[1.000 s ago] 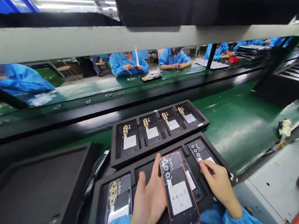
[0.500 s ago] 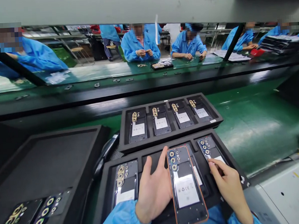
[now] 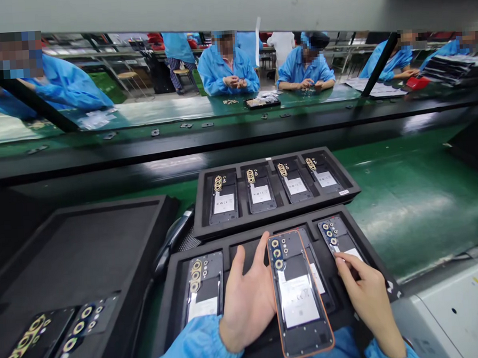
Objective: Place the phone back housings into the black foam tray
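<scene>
My left hand (image 3: 249,301) is palm up, thumb and index finger stretched out. It holds an opened phone (image 3: 300,320) with an orange frame, tilted toward me; the other fingers are hidden behind it. Three ringed camera lenses and a white label show on the phone's back. My right hand (image 3: 363,287) pinches thumb and fingertip together at the left edge of another opened phone (image 3: 340,235), which lies in the right compartment of the near black foam tray (image 3: 175,268). What sits between those fingertips is too small to make out. One more phone (image 3: 206,277) lies in the tray's left compartment.
A second foam tray (image 3: 199,224) behind holds several opened phones. At left, a larger black tray (image 3: 93,234) has two phones at its near end. Small dark parts (image 3: 186,125) lie on the ledge. Across the bench, co-workers in blue (image 3: 227,72) handle small pieces.
The view has shifted slightly, moving the trays a little right in the picture. Both hands keep nearly the same pose, and the held phone stays by my left hand.
</scene>
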`<control>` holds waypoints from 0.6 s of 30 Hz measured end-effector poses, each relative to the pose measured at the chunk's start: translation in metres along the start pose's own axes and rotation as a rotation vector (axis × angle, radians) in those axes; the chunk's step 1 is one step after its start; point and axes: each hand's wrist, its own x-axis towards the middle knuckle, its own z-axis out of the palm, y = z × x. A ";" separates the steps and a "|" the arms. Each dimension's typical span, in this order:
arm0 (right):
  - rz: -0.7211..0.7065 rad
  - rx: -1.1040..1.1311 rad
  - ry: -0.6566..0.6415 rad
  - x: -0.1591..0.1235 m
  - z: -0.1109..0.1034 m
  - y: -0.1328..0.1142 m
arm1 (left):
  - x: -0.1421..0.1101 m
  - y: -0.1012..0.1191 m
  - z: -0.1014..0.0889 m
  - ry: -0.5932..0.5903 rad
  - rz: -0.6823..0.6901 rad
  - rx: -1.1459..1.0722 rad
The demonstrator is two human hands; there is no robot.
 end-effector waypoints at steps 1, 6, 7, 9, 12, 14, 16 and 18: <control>0.000 -0.002 0.000 0.000 0.000 0.000 | 0.000 0.000 0.000 0.000 -0.001 0.000; 0.002 -0.017 -0.003 0.000 0.000 0.001 | 0.000 -0.001 0.001 -0.004 0.011 -0.011; 0.002 -0.019 -0.002 0.000 0.000 0.001 | 0.000 -0.001 0.001 -0.008 0.016 -0.011; 0.001 -0.022 -0.001 0.000 0.000 0.001 | 0.000 0.000 0.002 -0.013 0.024 -0.006; -0.003 -0.022 0.003 -0.001 0.000 0.002 | 0.000 0.000 0.002 -0.025 0.030 0.000; -0.007 -0.021 0.004 -0.001 0.000 0.001 | 0.000 0.000 0.001 -0.026 0.031 0.004; -0.013 -0.021 0.005 -0.001 0.000 0.001 | 0.001 0.000 0.000 -0.023 0.031 0.012; -0.019 -0.020 0.008 -0.001 0.000 0.001 | 0.002 0.000 0.002 -0.012 0.031 0.019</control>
